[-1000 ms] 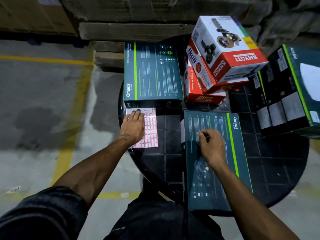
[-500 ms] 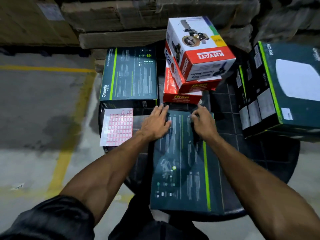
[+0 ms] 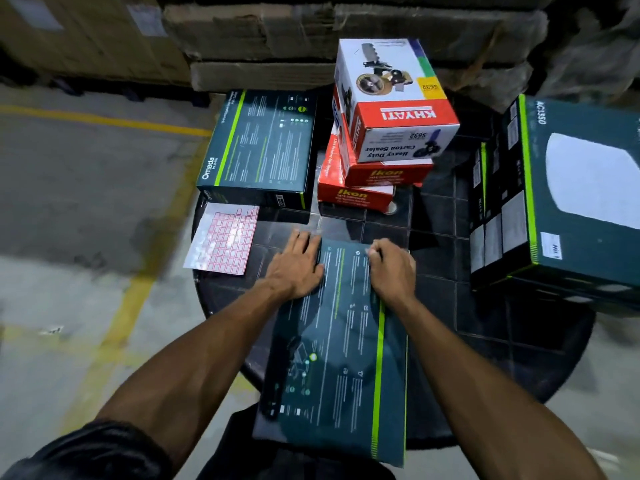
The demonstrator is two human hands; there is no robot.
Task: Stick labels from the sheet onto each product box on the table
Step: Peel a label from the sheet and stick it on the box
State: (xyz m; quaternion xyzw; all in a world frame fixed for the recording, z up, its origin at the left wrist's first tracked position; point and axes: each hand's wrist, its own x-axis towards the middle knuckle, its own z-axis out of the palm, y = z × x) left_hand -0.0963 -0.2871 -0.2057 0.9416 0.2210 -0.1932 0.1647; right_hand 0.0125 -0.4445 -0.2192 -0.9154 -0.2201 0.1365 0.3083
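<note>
Head view: both hands remain on near box [image 3: 341,344]; left hand [image 3: 297,268] flat, fingers straight; right hand [image 3: 391,270] fingers curled at far edge. Label sheet [image 3: 223,240] unmoved, left on table [image 3: 485,323].

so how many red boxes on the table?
3, all in one stack at the table's far middle: the KHYATI box on top, an ikon box under it, and a second ikon box at the bottom. More could be hidden behind the stack.

You see a dark teal box [image 3: 343,341] with a lime stripe, a pink-gridded sheet [image 3: 223,239], a black checked counter [image 3: 485,317].
</note>
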